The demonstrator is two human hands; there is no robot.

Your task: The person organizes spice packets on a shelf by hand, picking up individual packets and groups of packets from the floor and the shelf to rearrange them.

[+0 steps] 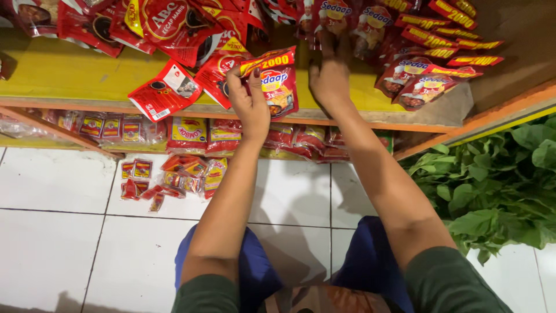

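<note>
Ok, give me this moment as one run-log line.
left hand: grips red sachet at shelf edge | right hand: flat on yellow shelf, reaching into sachet pile | loose sachets on floor | greens right

Red noodle packet (277,87) at yellow shelf edge, red sachets (174,29) heaped behind, small sachets (168,179) on floor

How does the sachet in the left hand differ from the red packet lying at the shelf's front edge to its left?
The sachet is pinched upright in the left hand, while the red packet lies flat and tilted on the yellow shelf, untouched. The sachet shows a food picture and yellow trim; the packet carries a white panel and a dark round spot. Both are glossy, mostly red pouches.
</note>
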